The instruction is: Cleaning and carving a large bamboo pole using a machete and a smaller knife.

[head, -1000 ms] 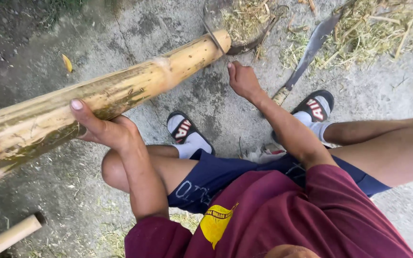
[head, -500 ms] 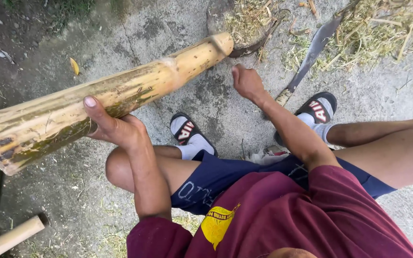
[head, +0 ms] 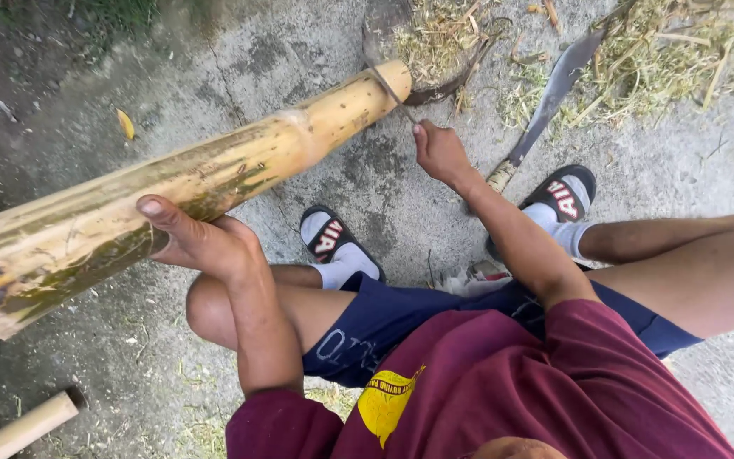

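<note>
The left hand (head: 201, 242) grips the bamboo pole (head: 180, 187) underneath; the right hand (head: 439, 153) pinches a thin blade (head: 384, 85), which might slip toward the sandaled foot (head: 333, 246).

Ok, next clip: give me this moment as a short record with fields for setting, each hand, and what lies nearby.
setting: person seated on concrete ground, seen from above
left hand: cupped under a thick bamboo pole, thumb over its top
right hand: reaching to the pole's far end, at a thin curved blade; grip unclear
pole: slanted, far end lower near a heap of dry grass
nearby: long knife lying on the ground, thinner pole at lower left
feet: socks and sandals
</note>
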